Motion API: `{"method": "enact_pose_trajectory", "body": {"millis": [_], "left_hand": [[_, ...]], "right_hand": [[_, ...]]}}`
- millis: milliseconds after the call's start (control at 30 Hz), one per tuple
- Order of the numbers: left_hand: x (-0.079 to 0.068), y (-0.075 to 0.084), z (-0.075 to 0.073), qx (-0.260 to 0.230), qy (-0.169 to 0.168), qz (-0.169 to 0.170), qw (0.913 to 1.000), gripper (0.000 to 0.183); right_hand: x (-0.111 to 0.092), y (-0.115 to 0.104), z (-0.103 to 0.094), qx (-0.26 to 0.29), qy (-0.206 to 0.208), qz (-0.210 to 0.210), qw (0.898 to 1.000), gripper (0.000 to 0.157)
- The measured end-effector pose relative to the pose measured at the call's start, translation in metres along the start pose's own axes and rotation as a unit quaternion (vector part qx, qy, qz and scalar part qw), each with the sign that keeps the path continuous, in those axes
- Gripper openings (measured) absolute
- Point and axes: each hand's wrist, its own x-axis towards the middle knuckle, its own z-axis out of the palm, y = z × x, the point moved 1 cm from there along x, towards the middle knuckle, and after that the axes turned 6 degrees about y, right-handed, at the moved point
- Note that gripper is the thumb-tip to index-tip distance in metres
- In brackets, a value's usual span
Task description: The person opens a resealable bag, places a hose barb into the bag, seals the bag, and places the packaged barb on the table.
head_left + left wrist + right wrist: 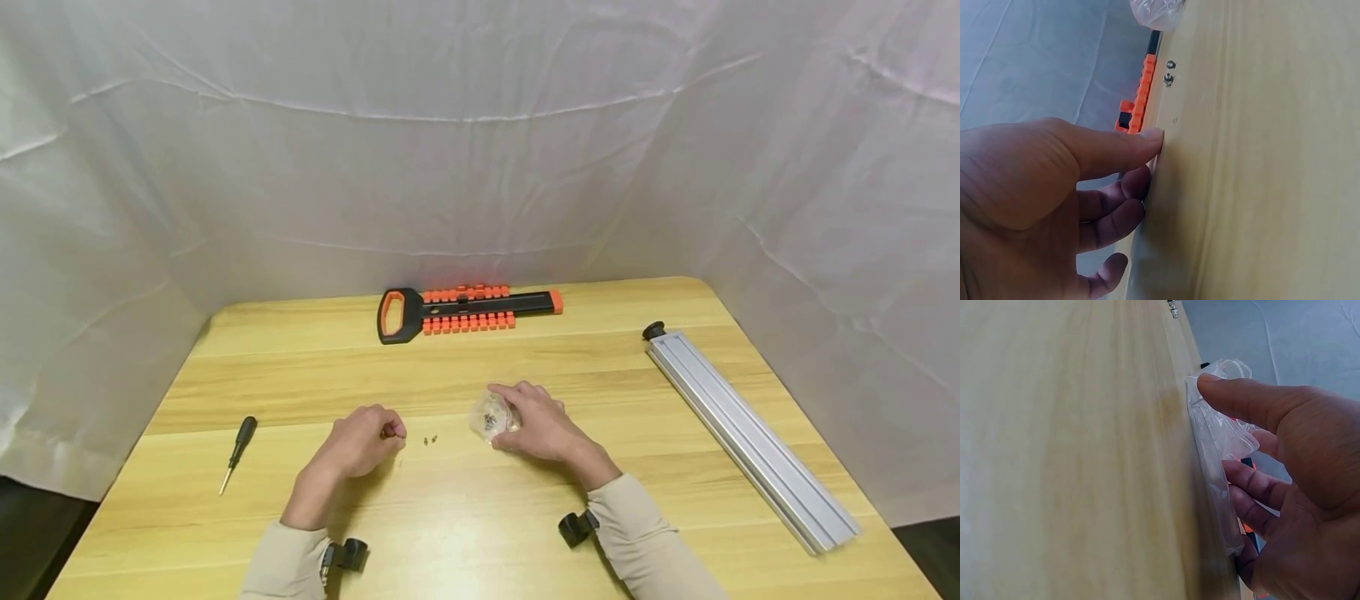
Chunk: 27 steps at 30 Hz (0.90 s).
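Note:
My right hand (540, 423) holds a small clear plastic bag (480, 418) on the table, thumb on one side and fingers on the other. Several tiny dark pieces show inside the bag. In the right wrist view the crumpled film (1213, 444) lies between the thumb and curled fingers. To the left, my left hand (363, 442) is low at the tabletop with fingers loosely curled and nothing visible in them. Its thumb tip (1152, 134) is close over the wood. Two small screws (430, 440) lie between the hands, nearer the left one.
A screwdriver (242, 442) with a black handle lies at the left. Along the back is a black and orange toothed rack (468, 310) with a loop handle. A long silver metal rail (750, 442) with a black knob lies at the right. Pale cloth (465, 183) surrounds the table.

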Motion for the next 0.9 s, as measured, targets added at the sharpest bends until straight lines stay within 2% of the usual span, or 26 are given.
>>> {"method": "enact_pose_trajectory", "body": {"millis": [233,500,767,900], "left_hand": [[-0.001,0.005,0.003,0.0,0.0,0.027,0.9996,0.008],[0.006,0.012,0.013,-0.032,0.023,0.05,0.9979,0.012],[0.019,0.029,0.019,-0.082,0.049,0.066,0.9933,0.009],[0.025,0.04,0.022,-0.089,0.055,0.076,0.9916,0.007]], "right_hand": [[0.001,-0.001,-0.002,0.0,0.0,0.002,1.0,0.083],[-0.001,-0.001,-0.002,0.004,-0.007,0.006,1.0,0.084],[-0.001,-0.001,-0.001,0.006,-0.007,-0.004,1.0,0.083],[-0.001,-0.001,-0.001,0.007,-0.005,-0.003,1.0,0.083]]}}
